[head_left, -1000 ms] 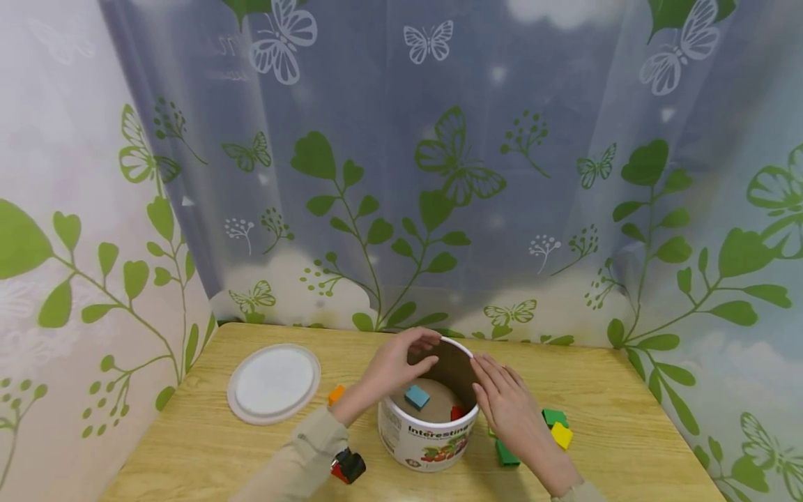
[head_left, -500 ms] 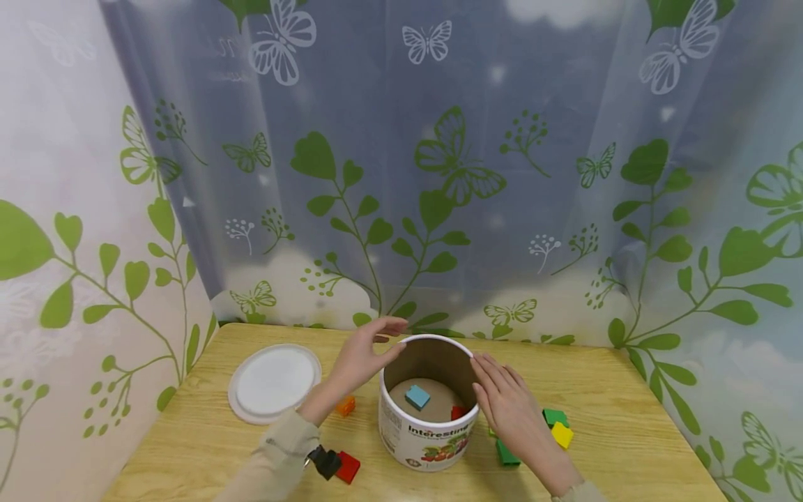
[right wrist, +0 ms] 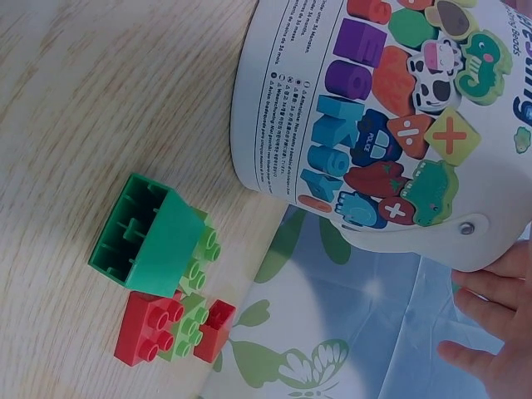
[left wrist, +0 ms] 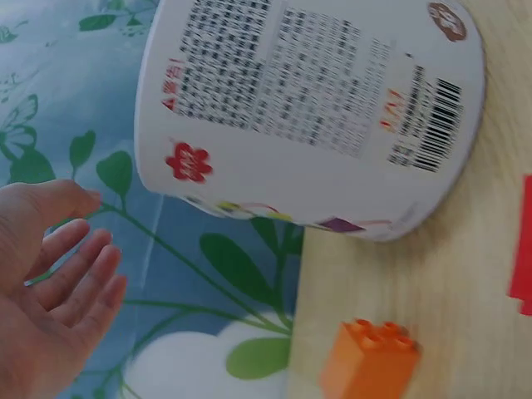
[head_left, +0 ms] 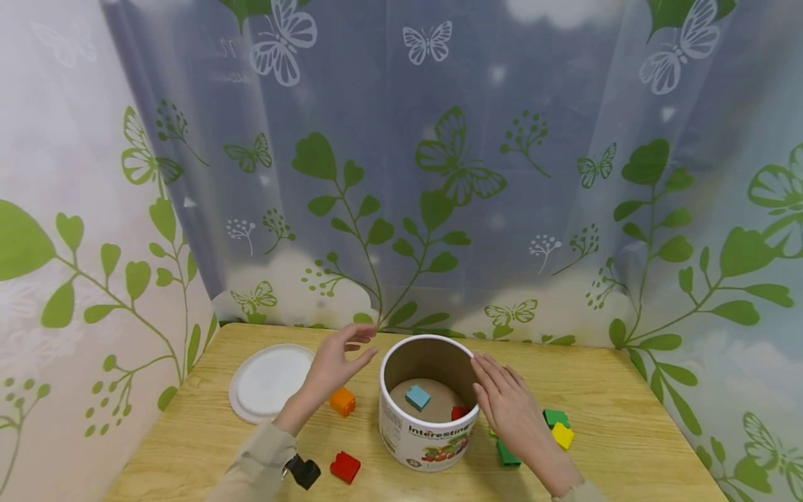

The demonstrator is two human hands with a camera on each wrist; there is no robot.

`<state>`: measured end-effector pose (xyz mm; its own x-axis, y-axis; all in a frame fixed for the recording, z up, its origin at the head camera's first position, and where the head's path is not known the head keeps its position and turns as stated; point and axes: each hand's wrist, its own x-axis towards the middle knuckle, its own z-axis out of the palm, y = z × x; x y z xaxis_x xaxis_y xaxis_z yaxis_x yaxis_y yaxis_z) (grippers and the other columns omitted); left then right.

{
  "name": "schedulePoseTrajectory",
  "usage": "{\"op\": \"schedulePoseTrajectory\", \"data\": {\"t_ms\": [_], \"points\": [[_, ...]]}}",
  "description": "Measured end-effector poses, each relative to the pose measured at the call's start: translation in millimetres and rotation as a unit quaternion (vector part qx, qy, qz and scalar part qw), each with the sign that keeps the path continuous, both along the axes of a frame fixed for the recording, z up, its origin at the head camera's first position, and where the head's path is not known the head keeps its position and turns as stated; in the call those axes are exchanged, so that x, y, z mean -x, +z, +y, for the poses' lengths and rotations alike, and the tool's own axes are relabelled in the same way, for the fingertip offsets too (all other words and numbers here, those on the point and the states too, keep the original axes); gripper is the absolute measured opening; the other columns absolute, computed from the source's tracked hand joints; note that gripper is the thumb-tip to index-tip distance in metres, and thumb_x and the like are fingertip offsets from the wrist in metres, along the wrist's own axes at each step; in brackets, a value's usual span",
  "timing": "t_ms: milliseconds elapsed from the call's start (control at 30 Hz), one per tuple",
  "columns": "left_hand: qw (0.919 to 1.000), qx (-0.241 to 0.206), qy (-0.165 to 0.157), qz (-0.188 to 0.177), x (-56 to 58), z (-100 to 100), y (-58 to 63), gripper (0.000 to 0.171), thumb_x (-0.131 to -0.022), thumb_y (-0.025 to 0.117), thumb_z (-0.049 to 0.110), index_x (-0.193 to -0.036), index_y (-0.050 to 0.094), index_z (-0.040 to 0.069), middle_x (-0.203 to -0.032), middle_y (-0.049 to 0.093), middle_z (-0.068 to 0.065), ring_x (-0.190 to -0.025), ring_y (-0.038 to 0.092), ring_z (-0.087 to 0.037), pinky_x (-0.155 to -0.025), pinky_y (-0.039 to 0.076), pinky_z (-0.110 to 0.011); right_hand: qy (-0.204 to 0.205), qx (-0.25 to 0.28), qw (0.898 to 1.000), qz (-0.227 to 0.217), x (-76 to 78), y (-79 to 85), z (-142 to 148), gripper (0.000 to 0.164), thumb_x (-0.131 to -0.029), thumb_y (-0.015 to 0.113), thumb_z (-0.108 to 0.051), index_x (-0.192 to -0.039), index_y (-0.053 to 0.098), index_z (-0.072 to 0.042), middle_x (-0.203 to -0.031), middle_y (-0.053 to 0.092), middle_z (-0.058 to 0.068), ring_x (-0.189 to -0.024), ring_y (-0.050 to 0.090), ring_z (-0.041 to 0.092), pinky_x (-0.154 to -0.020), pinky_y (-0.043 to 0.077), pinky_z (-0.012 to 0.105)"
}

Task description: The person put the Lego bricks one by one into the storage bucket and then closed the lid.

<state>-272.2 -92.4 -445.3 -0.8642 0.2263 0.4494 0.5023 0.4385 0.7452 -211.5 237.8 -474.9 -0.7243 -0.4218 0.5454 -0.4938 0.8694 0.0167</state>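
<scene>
In the head view my left hand hovers left of a white bucket, apart from it, with thumb and fingers spread and nothing between them. An orange block sits near that wrist on the table. The flat fingers of my right hand rest at the bucket's right rim; the right wrist view shows its fingertips by the lip. Inside the bucket lie a light blue block and, partly hidden by the front wall, a red block.
A white round lid lies at the table's left. A second red block is in front of the bucket. Green blocks and a yellow block sit by the right forearm; the right wrist view adds a red block among them.
My left hand has moved left from over the bucket's opening to beside it, uncovering the orange block and the red block on the table. The right hand has stayed at the rim.
</scene>
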Motion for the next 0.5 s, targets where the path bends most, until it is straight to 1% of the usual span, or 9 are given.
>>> {"op": "schedulePoseTrajectory", "data": {"t_ms": [167, 300, 400, 500], "points": [[0.9995, 0.012, 0.022, -0.018, -3.2, -10.5, -14.5, 0.038, -0.089, 0.078, 0.009, -0.126, 0.067, 0.005, -0.119, 0.071, -0.011, -0.108, 0.067, -0.029, -0.093, 0.056, -0.048, 0.000, 0.003, 1.000, -0.002, -0.1, -0.4, -0.4, 0.048, -0.098, 0.065, -0.018, -0.142, 0.058, -0.001, -0.147, 0.055, 0.014, -0.136, 0.052, 0.030, -0.108, 0.044, 0.054], [0.9990, 0.020, 0.031, -0.024, -4.6, -18.5, -29.1, 0.040, -0.088, 0.079, 0.007, -0.126, 0.067, 0.002, -0.118, 0.071, -0.013, -0.106, 0.067, -0.032, -0.092, 0.056, -0.050, 0.000, 0.002, 1.000, -0.001, 0.1, -0.5, 0.1, 0.046, -0.101, 0.061, -0.020, -0.143, 0.057, -0.001, -0.148, 0.055, 0.014, -0.137, 0.052, 0.030, -0.109, 0.044, 0.053], [0.9980, 0.036, 0.040, -0.033, -4.9, -24.3, -41.6, 0.040, -0.087, 0.079, 0.007, -0.125, 0.067, 0.002, -0.118, 0.071, -0.013, -0.106, 0.067, -0.032, -0.092, 0.056, -0.049, 0.001, 0.002, 1.000, -0.001, 0.3, -0.5, 0.3, 0.045, -0.103, 0.057, -0.023, -0.143, 0.057, -0.001, -0.148, 0.055, 0.014, -0.137, 0.051, 0.030, -0.109, 0.044, 0.053], [0.9959, 0.056, 0.051, -0.050, -5.9, -29.3, -53.2, 0.040, -0.087, 0.080, 0.008, -0.125, 0.067, 0.003, -0.118, 0.071, -0.011, -0.106, 0.066, -0.032, -0.092, 0.056, -0.048, 0.002, 0.003, 1.000, 0.002, 0.4, -0.8, 0.0, 0.045, -0.102, 0.058, -0.022, -0.143, 0.057, -0.001, -0.147, 0.055, 0.014, -0.137, 0.052, 0.030, -0.108, 0.044, 0.053]]}}
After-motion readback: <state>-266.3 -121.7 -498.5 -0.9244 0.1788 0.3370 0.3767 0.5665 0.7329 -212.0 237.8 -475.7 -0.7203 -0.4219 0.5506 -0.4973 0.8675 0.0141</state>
